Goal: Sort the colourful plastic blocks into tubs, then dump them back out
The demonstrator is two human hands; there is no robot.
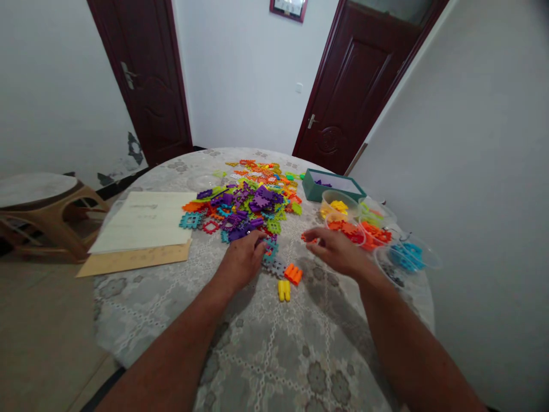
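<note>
A white-walled room (240, 86) with two dark red panelled wooden doors (330, 114) stands behind a round surface (240, 366) under a grey-and-white patterned cloth. On its left, a cream paper sheet (141, 223) overlaps a brown card sheet (132, 260).

Most of the toothed plastic pieces lie in a large multicoloured heap (261, 200) mid-surface, so judging by its bulk, much is left unsorted. Parted by colour already: purple pieces (322, 183) in a dark green rectangular box (312, 190), and yellow, lime, orange-red, blue and dark grey ones in round see-through plastic tubs (434, 258) at right.

The left hand (240, 257) curls at the heap's near edge beside a teal square piece (270, 250); its grip is masked by its own back. The right hand (337, 249) has its fingertips at a small orange piece (306, 237); whether they pinch it, I cannot tell.

Between the hands lie a grey toothed piece (277, 268), an orange ribbed block (294, 273) and a yellow twin-tube block (283, 290). The heap's lower layers are hidden, and a red-framed wall piece (288, 9) is cut off above.
</note>
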